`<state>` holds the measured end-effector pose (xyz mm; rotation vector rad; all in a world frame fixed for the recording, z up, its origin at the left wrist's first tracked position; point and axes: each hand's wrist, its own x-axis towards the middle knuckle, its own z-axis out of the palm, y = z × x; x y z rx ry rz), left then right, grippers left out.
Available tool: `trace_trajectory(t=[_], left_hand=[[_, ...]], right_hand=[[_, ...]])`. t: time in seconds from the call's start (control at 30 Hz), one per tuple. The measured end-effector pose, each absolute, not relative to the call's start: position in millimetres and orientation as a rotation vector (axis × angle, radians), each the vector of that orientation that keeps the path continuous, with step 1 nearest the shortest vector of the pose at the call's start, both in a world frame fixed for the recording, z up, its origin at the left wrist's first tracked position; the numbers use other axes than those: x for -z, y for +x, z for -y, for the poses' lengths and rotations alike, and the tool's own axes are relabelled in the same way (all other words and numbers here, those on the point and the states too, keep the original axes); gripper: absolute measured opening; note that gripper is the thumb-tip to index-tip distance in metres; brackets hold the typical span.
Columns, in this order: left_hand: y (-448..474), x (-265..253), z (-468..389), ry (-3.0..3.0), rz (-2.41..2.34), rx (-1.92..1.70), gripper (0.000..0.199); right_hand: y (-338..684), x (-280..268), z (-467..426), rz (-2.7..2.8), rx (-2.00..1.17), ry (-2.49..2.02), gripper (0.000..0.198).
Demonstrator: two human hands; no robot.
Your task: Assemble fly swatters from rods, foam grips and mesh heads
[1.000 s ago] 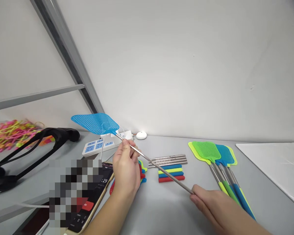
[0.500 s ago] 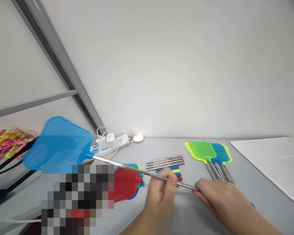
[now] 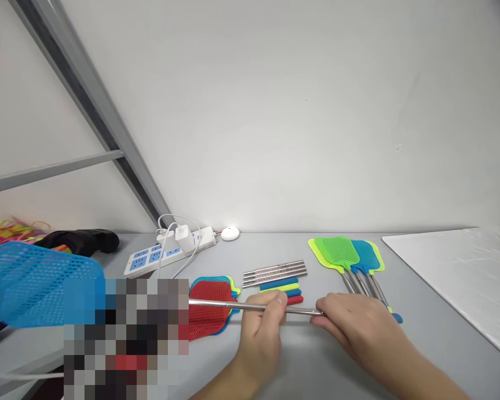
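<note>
A blue fly swatter (image 3: 37, 283) with a thin metal rod lies nearly level across the view, its mesh head at the left and part of it pixelated. My left hand (image 3: 263, 328) is closed around the middle of the rod. At the rod's right end, my right hand (image 3: 352, 325) is closed too; its fingers hide what is at that end. Behind the left hand lie several metal rods (image 3: 275, 272) and coloured handle grips (image 3: 281, 288) in blue, yellow and red. Loose swatter heads (image 3: 210, 305), red on top, rest beyond the rod.
At the back right lies a bunch of swatters (image 3: 337, 253) with green, yellow and blue heads. A power strip (image 3: 170, 253) with plugs and a round white device (image 3: 230, 234) sit near the wall. White sheeting (image 3: 454, 266) covers the right side. A metal frame (image 3: 91, 105) slants at left.
The swatter's head has swung down and left, so the rod is closer to level. Both hands have shifted slightly left in view and keep their hold.
</note>
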<state>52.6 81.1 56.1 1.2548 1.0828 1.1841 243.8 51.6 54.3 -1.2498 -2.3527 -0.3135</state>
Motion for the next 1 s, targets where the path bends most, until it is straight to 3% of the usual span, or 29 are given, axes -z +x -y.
trace_trajectory(t=[0.17,0.6,0.83,1.0], left_hand=[[30.2,-56.9,-104.8,1.241,-0.906,-1.416,0.045],[2.8,-90.6,-139.5,0.839,-0.753,-1.757,0.045],[-10.7,-99.6,-151.0,0.801,-0.777,-1.873,0.045],[-2.6,-96.0,-145.4,0.778,-0.812,-1.951,0.048]], right_hand=[[262.6,-55.7,-60.5,2.305,0.382,-1.347,0.037],[316.0,-72.5,-77.5,2.239,0.554,-1.418,0.039],[340.6,-75.0,-79.5,2.126,0.654,-1.548,0.034],[335.3,-66.3,-81.6,2.144,0.553,-1.451,0.025]])
